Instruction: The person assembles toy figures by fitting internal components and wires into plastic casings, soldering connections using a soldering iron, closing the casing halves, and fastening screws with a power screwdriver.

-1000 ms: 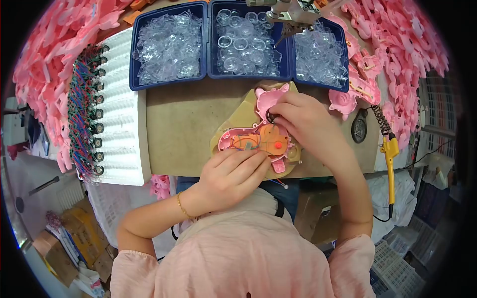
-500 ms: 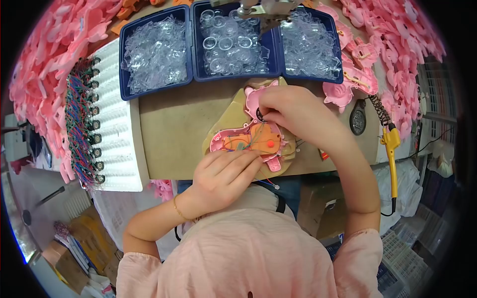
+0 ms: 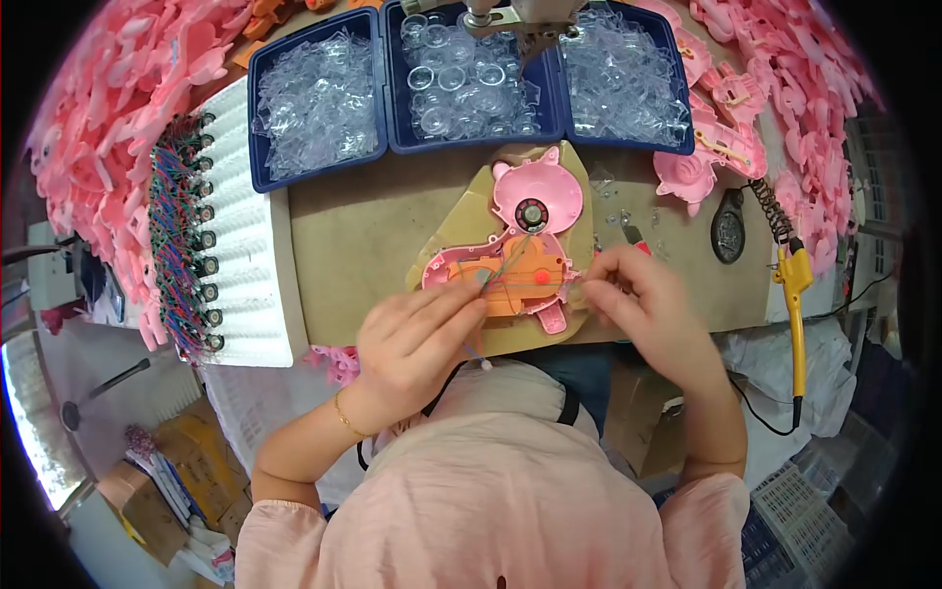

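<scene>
In front of me a pink toy shell [image 3: 543, 199] lies open on a tan, wedge-shaped base [image 3: 446, 231]. A small round black-rimmed speaker [image 3: 531, 215] sits in its upper, eared part. The lower part holds an orange mechanism [image 3: 528, 257] with a red button [image 3: 541, 278] and thin wires across it. My left hand [image 3: 417, 344] lies over the shell's near left side, fingers together, tips by the wires; its thumb is hidden. Right of the shell, my right hand [image 3: 643, 304] pinches what looks like a thin wire [image 3: 574, 286] between thumb and forefinger.
Blue bins [image 3: 385, 93] of clear plastic parts stand behind. At left, a white foam tray [image 3: 280, 294] bears wired speakers [image 3: 208, 265]. A yellow soldering iron [image 3: 791, 314] hangs at right near a dark oval object [image 3: 728, 227]. Pink parts [image 3: 98, 128] pile on both sides.
My right hand has left the speaker in the shell's upper part and moved down and right to the wire. My left hand has shifted left, uncovering more of the mechanism's near side.
</scene>
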### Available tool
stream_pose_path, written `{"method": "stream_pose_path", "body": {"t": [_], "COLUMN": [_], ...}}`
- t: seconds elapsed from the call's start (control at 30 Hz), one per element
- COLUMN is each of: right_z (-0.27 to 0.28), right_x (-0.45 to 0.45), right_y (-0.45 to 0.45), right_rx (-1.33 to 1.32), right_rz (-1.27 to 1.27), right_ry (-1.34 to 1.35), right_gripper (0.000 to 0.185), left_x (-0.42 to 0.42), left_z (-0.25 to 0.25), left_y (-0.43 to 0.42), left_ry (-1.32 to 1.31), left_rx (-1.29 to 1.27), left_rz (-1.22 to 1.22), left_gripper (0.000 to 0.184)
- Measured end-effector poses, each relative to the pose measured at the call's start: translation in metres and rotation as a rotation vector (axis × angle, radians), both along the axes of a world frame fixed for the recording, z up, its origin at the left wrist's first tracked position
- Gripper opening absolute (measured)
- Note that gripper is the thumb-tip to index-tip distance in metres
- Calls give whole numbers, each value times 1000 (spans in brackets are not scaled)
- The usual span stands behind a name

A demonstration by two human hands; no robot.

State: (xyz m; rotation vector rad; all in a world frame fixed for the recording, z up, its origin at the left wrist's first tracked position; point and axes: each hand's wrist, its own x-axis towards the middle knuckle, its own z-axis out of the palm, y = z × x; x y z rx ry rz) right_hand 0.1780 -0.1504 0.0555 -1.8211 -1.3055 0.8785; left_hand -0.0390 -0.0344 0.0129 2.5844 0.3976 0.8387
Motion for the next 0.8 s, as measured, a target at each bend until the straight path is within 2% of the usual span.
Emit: {"method": "stream_pose_path", "body": {"t": [0.07,0.13,0.2,0.23,0.27,0.33,0.37,0.6,0.67,0.7,0.77,0.8], "right_z": [5,0,1,2,-2,-25,-33,-56,-49,-37,-13,-17], "right_x": [9,15,11,4,0,-10,-18,-46,-41,-37,-28,-24], "right_y": [8,9,6,2,-6,-28,-36,-58,-56,-51,-34,-24], "right_rx": [-370,-343,-131,4,3,410,407,333,211,210,-255,-257], "right_rz": [-118,-143,-216,-145,-148,77,78,-31,-106,-103,-370,-374], "right_ry": [504,600,434,-47,-47,-712,-713,-616,-347,-349,199,199], "right_gripper": [7,9,11,13,13,20,20,27,21,21,13,13], "left_x": [0,0,3,5,7,7,7,15,18,18,19,19], "left_z": [-3,2,8,10,11,15,15,11,13,13,14,16], "left_y": [-5,-5,-3,-1,0,-2,-4,-5,-3,-3,-4,-5], "left_ry": [32,69,103,139,173,183,194,172,209,207,214,213], "left_rx": [116,141,162,180,198,182,168,191,232,231,390,387], "left_rz": [-4,5,9,9,9,7,7,-144,-152,-150,-182,-185], "left_gripper": [29,28,27,25,24,27,31,34,34,34,35,35]}}
